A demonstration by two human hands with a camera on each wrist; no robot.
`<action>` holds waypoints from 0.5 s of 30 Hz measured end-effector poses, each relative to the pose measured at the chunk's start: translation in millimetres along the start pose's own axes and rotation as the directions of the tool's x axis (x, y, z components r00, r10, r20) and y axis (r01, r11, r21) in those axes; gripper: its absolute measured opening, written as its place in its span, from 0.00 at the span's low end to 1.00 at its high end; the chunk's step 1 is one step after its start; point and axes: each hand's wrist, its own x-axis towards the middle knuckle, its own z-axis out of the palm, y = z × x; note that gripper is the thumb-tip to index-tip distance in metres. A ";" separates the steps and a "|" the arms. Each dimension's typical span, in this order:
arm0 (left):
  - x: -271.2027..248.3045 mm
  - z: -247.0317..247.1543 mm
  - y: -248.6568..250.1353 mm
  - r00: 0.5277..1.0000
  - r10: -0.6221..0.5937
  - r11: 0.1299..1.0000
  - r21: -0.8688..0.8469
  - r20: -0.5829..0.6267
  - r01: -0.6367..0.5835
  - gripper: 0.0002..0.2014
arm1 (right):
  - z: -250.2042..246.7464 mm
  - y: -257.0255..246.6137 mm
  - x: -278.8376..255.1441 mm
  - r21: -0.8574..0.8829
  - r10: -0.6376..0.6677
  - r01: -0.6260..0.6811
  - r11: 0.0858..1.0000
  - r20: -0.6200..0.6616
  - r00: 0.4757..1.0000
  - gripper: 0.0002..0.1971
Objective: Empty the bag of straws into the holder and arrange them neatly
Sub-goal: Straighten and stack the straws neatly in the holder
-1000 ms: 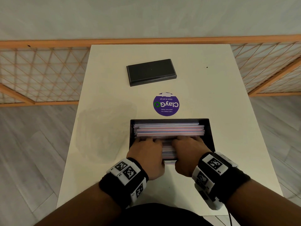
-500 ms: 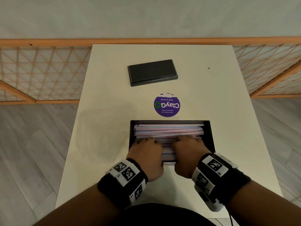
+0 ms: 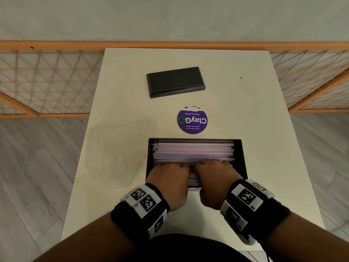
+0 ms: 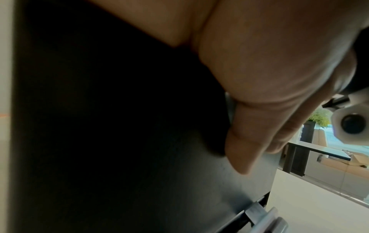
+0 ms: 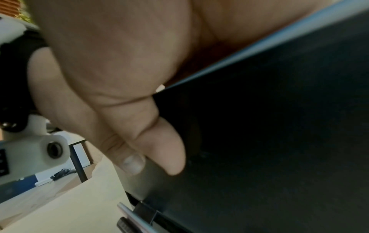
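From overhead, the black holder point(image 3: 242, 157) sat on the white table point(image 3: 122, 110) (near its front edge), straws point(image 3: 194, 151) stacked flat inside. The left hand point(image 3: 170, 178) and right hand point(image 3: 217, 176) lay side by side, fingers curled down onto the near straws. The left wrist camera showed a thumb point(image 4: 245, 141) against the holder's front wall. The right wrist camera showed the same.

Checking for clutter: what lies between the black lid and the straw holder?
In the head view, only the round purple sticker lies between the black lid and the straw holder; otherwise bare white table.
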 end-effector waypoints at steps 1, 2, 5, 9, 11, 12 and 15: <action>-1.5 0.2 -0.3 1.000 -0.003 1.000 0.023 -0.004 0.003 0.18 | 0.8 1.2 -0.8 -0.002 0.015 -0.015 1.000 -0.007 1.000 0.19; -3.3 0.6 -1.0 1.000 -0.007 0.999 0.041 -0.011 0.007 0.17 | 1.7 2.2 -1.3 -0.009 0.031 -0.032 0.999 -0.015 0.999 0.17; -6.1 3.0 -4.4 0.999 -0.025 0.997 0.068 -0.032 0.027 0.18 | 5.1 5.1 -1.4 -0.014 0.064 -0.064 0.998 -0.010 0.998 0.15; -4.6 2.6 -3.6 0.998 -0.064 0.993 0.100 0.003 0.064 0.18 | 7.2 6.2 2.1 -0.004 0.073 -0.073 0.997 0.015 0.997 0.20; -3.5 1.2 -2.7 0.997 -0.071 0.991 0.111 0.018 0.069 0.18 | 6.5 5.7 3.0 0.001 0.069 -0.069 0.998 0.018 0.997 0.21; -3.2 0.5 -2.5 0.997 -0.073 0.991 0.110 0.013 0.071 0.17 | 5.9 5.2 3.3 -0.002 0.065 -0.065 0.998 0.011 0.998 0.20; -4.2 -0.6 -1.5 0.997 -0.073 0.992 0.100 -0.017 0.074 0.16 | 5.1 4.3 2.7 -0.010 0.056 -0.056 0.998 -0.013 0.998 0.19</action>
